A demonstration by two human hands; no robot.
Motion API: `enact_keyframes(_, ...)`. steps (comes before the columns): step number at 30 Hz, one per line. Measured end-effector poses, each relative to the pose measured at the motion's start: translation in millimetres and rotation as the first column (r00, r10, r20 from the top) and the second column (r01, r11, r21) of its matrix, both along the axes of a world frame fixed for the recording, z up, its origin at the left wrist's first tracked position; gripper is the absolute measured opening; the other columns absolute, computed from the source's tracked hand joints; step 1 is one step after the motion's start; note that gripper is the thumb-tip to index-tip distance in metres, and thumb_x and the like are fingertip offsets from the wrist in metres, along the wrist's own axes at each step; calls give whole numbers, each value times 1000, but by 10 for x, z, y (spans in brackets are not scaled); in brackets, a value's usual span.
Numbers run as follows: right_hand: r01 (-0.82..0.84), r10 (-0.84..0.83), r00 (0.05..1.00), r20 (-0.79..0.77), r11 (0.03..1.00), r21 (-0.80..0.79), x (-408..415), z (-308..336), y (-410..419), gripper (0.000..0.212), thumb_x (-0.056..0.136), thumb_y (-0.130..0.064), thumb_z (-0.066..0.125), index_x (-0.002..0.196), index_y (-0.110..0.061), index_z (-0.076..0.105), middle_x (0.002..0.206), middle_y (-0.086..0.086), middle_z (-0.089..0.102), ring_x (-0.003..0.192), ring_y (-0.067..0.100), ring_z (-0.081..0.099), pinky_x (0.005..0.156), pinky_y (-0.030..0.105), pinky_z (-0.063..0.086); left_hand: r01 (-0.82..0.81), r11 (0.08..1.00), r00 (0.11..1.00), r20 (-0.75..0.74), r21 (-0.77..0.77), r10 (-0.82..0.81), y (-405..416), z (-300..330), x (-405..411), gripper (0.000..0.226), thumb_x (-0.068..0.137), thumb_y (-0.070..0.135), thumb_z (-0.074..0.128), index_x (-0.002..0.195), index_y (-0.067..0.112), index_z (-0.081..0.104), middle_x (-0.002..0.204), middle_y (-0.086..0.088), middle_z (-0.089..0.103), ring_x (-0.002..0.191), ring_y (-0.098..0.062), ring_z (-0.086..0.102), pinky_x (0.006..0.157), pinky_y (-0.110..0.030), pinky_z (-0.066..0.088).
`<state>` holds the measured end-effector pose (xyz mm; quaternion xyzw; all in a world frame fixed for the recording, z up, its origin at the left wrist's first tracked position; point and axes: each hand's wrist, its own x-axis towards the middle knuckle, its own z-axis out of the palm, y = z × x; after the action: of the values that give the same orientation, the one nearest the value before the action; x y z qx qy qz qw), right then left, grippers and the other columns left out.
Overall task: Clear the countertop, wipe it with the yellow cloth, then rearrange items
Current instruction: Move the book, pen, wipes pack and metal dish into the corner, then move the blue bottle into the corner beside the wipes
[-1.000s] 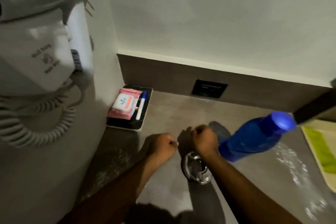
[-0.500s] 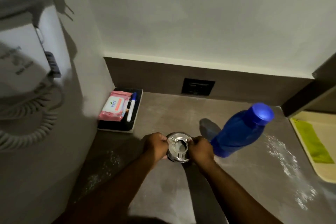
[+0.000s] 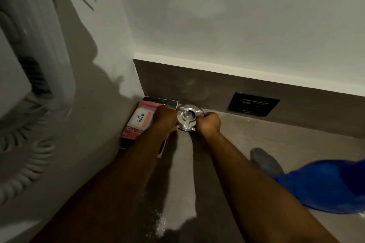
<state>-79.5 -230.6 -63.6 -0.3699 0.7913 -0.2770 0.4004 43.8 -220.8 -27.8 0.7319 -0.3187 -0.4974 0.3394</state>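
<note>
**Inspector:** Head view, the only one. What are your hands doing?

**Me:** I am holding the round metal dish (image 3: 187, 117) from both sides. My left hand (image 3: 165, 119) is curling its fingers against the dish's left rim; my right hand (image 3: 209, 123) is curling round the right rim. Neither hand is holding anything else. I am using two hands, I judge, to keep it level and steer it into a tight spot.

**Inspector:** Where is the dish sitting?

**Me:** At the back of the countertop (image 3: 276, 144), close against the dark backsplash (image 3: 217, 89). It is lying just beside the black tray (image 3: 164, 102) in the corner, which is carrying the pink wipes pack (image 3: 141, 120). Whether the dish is resting down or slightly raised, I cannot tell.

**Inspector:** Why there?

**Me:** Grouping it with the tray is leaving the middle of the surface free, I judge. That points to clearing, since white powder (image 3: 160, 223) is lying on the near countertop, unwiped.

**Inspector:** Other items?

**Me:** The blue bottle (image 3: 325, 185) is standing blurred at the right, well apart from the dish. A wall socket (image 3: 253, 103) is sitting in the backsplash. The yellow cloth is not showing.
</note>
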Motion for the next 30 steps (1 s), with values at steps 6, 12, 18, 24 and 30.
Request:
enact_keyframes(6,14,-14,1000,-28,1000,10,26,-79,-31,29,93,-21,55,112,-1,66,118,20,64,106,35,62,92,37,51,162,983,883,431,89,-184,-55,-74,-107,38,97,19,49,133,8,48,138,-12,52,118,-22,54,100,-31,43)
enact_keyframes(12,124,-112,986,124,988,-94,-14,91,379,14,91,-14,60,100,-7,67,96,6,65,85,19,58,77,25,42,79,997,936,341,27,-83,221,33,-183,29,94,11,48,121,5,57,126,-14,59,115,-26,56,85,-25,46)
enact_keyframes(18,285,-244,921,303,953,-98,-469,199,1631,9,92,-25,61,96,-19,67,97,1,69,93,19,65,88,35,54,199,967,960,232,-158,-160,1229,-138,-563,28,89,4,54,115,7,66,115,-13,68,111,-28,62,96,-37,50)
enact_keyframes(24,585,-538,807,244,785,-206,-1278,262,2899,17,84,-11,69,89,-22,58,93,7,68,81,17,64,72,29,51,591,803,794,229,-74,-563,1822,-128,-1226,46,86,14,63,130,21,55,131,0,62,116,-12,60,102,-26,45)
enact_keyframes(30,482,-470,869,154,737,-474,-1938,825,2805,81,70,-42,82,137,-34,36,123,-3,50,101,10,54,74,22,46,775,627,618,310,-84,-722,1706,266,-1856,87,70,39,77,141,41,28,145,10,45,127,-17,50,99,-45,48)
